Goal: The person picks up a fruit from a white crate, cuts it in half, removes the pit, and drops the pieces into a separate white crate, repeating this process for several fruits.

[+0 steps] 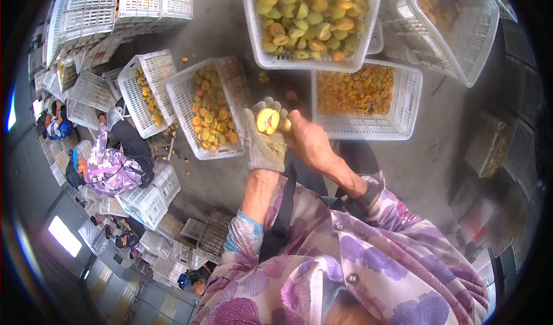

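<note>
My left hand [266, 143], in a dirty grey-white glove, is closed around a cut apricot [267, 120], its yellow flesh and brown pit hollow facing up. Close beside it, my bare right hand [311, 143] has its fingers curled tightly. A small pale tip [286, 126] shows at those fingers, but what they hold is mostly hidden. Both hands are above the gap between a white crate of orange-yellow fruit [210, 109] on the left and a white crate of small orange pieces [354, 92] on the right.
Ahead stands a raised white crate of greenish halved fruit [314, 20]. Another crate [455, 31] is at the upper right, and stacked crates [118, 14] rise at the upper left. A person in a purple patterned top [112, 166] sits at the left beside a fruit crate [147, 94].
</note>
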Available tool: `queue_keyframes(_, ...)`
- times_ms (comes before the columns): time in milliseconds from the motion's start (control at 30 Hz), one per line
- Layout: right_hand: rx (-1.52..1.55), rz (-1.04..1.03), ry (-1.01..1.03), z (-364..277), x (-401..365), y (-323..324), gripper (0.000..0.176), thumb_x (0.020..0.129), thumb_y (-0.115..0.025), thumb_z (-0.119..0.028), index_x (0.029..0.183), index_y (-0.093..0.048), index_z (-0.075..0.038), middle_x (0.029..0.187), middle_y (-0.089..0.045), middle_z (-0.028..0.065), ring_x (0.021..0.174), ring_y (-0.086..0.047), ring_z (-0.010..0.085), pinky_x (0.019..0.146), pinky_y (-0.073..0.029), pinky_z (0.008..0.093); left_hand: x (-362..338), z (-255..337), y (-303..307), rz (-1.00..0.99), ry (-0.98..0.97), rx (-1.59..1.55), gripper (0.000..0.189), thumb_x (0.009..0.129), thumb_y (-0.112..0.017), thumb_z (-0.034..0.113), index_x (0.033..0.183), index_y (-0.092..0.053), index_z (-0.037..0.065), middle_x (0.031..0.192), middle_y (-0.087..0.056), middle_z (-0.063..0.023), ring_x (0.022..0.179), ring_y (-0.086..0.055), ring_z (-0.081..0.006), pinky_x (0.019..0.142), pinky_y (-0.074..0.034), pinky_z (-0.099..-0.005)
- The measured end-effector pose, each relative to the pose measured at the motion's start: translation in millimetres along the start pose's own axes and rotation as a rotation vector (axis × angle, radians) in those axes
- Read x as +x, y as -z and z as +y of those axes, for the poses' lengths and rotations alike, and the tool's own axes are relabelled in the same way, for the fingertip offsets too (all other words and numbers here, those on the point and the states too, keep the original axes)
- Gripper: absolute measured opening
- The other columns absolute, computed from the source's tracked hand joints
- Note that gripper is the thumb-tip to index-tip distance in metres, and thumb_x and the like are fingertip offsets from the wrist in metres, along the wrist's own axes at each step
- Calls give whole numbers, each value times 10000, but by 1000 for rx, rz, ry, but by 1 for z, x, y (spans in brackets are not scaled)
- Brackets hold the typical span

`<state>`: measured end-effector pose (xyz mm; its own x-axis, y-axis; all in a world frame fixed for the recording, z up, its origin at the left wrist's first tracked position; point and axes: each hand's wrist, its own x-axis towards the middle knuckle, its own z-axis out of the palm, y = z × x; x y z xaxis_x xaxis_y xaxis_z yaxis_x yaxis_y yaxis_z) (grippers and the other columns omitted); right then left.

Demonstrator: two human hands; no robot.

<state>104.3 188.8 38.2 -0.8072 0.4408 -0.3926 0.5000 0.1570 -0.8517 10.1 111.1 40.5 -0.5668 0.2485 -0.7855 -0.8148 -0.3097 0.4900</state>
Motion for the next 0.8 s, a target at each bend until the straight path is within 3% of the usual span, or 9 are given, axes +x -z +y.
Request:
queue_keyframes(133, 29, 95, -32, -2, -8, -3, 240, 798, -576, -19, 952, -392, -20, 712, -545, 256, 693, -544, 469, 561, -402, 505, -4, -2, 4, 22, 43, -67, 372, 974, -456, 424, 1174, -515, 116, 1173, -574, -58, 1054, -547, -220, 890, -482, -388)
queue_keyframes(200, 49, -17, -43, 4, -10, -6, 264, 782, -577, -3, 964, -386, -16, 702, -547, 265, 681, -548, 470, 546, -403, 498, -3, -6, 5, 59, 48, -45, 379, 971, -464, 429, 1175, -518, 115, 1182, -574, -56, 1062, -545, -218, 896, -480, -387)
queue_keyframes(267, 30, -17, -27, 6, -9, -7, 254, 786, -561, -5, 966, -381, -6, 691, -543, 260, 679, -547, 473, 546, -407, 493, 0, -9, 4, 54, 16, -79, 333, 947, -533, 383, 960, -622, 62, 1106, -625, -100, 978, -611, -253, 858, -529, -411)
queue_keyframes(300, 80, 2, -15, 5, -9, -5, 251, 786, -556, -1, 965, -380, -1, 688, -543, 259, 673, -545, 476, 544, -407, 492, -3, -9, 1, 58, 18, -81, 333, 947, -533, 383, 960, -622, 62, 1106, -625, -100, 978, -611, -253, 858, -529, -411)
queue_keyframes(367, 129, 20, -3, 6, -10, -6, 248, 787, -551, 4, 964, -379, 5, 685, -543, 258, 667, -542, 478, 542, -406, 491, -11, -9, -6, 13, -18, 83, 419, 961, -478, 451, 1179, -533, 97, 1166, -585, -62, 1047, -552, -214, 902, -471, -371)
queue_keyframes(500, 15, -61, -86, -1, -9, -7, 230, 772, -524, 29, 951, -380, 29, 733, -573, 278, 706, -555, 490, 578, -418, 523, -12, -8, -6, -14, -78, 203, 412, 958, -487, 447, 1150, -556, 89, 1125, -596, -64, 1021, -560, -207, 886, -472, -358)
queue_keyframes(567, 28, -88, -132, -2, -8, -6, 210, 761, -493, 43, 939, -383, 46, 761, -590, 284, 733, -564, 497, 609, -431, 548, -8, -7, -5, 35, -37, 77, 328, 962, -517, 368, 941, -608, 53, 995, -631, -107, 934, -611, -239, 834, -525, -374)
queue_keyframes(767, 231, -142, -169, 14, -11, -22, 194, 810, -548, -33, 962, -465, 54, 823, -595, 314, 822, -585, 482, 652, -460, 499, -21, -6, -11, 116, -96, 169, 342, 953, -531, 380, 840, -600, 66, 835, -626, -86, 785, -618, -224, 739, -534, -354)
queue_keyframes(800, 263, -179, -89, 15, -10, -20, 219, 834, -582, -87, 990, -496, 40, 763, -605, 258, 704, -603, 396, 582, -462, 458, -21, -7, -9, 116, -95, 167, 342, 953, -531, 380, 840, -600, 66, 835, -626, -86, 785, -618, -224, 739, -534, -354)
